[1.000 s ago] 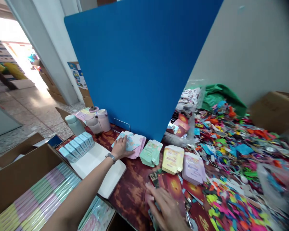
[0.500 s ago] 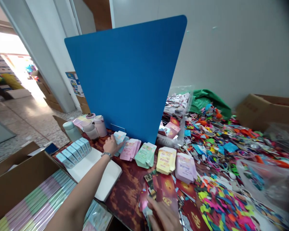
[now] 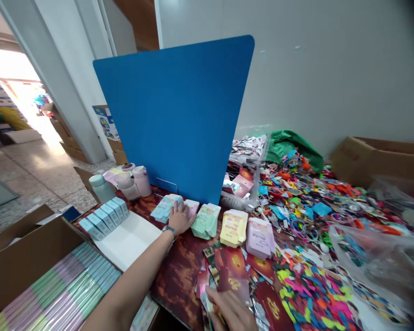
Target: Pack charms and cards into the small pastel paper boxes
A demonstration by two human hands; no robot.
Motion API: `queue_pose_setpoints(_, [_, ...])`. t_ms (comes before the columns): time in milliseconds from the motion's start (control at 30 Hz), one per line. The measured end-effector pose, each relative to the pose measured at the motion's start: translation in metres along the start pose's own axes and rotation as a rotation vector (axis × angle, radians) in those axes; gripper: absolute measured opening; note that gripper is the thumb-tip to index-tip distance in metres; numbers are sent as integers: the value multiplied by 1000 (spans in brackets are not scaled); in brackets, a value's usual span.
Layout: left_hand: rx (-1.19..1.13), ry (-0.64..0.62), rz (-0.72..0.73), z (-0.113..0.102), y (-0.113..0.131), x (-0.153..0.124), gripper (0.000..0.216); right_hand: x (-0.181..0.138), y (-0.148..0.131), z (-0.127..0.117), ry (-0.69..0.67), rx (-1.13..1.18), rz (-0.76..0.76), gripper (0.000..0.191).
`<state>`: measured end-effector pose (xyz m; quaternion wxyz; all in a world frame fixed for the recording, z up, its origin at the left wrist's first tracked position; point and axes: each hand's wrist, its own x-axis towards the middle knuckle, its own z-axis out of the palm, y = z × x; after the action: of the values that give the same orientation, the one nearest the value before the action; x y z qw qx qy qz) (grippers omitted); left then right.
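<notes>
My left hand (image 3: 181, 217) reaches forward and lies flat, fingers spread, on a pink stack of flat card boxes (image 3: 192, 206), between a light blue stack (image 3: 164, 207) and a green stack (image 3: 205, 219). A watch is on that wrist. Yellow (image 3: 233, 227) and lilac (image 3: 260, 237) stacks lie further right. My right hand (image 3: 232, 311) is at the bottom edge, fingers curled on a pile of red cards (image 3: 233, 271).
A tall blue divider board (image 3: 179, 115) stands behind the stacks. A row of small blue boxes (image 3: 105, 214) sits on a white pad at left, beside pink cups (image 3: 138, 180). An open carton of pastel packs (image 3: 51, 294) is bottom left. Colourful small items (image 3: 317, 216) cover the right side.
My left hand moved right from the blue stack onto the pink stack. The camera tilted up a little. My right hand slid lower in the picture over the red cards.
</notes>
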<state>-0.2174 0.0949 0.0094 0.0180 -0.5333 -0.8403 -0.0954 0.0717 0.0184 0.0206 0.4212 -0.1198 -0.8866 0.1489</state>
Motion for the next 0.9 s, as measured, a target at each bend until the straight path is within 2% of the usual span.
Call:
queue_pose_setpoints(200, [-4,-22,20,-5,3,1,42,-15,5,15,27,33,10,30])
queue_pose_setpoints(333, [-15,-51,-8,-9,7,9,38,-14,5,14,9,35,-7,29])
queue_pose_setpoints(567, [-35,-95,-144,-14,8,23,37,-11,9,2,-27,45,46,28])
queue_pose_setpoints(733, [-49,-103,-306,-15,10,32,39,-16,13,-2,-91,89,93,29])
queue_pose_setpoints(800, [-66,-92,-357,-16,12,33,51,-20,15,-3,-113,96,115,32])
queue_pose_setpoints(900, [-102,-36,-379,-20,14,32,94,-25,20,-4,-111,95,144,34])
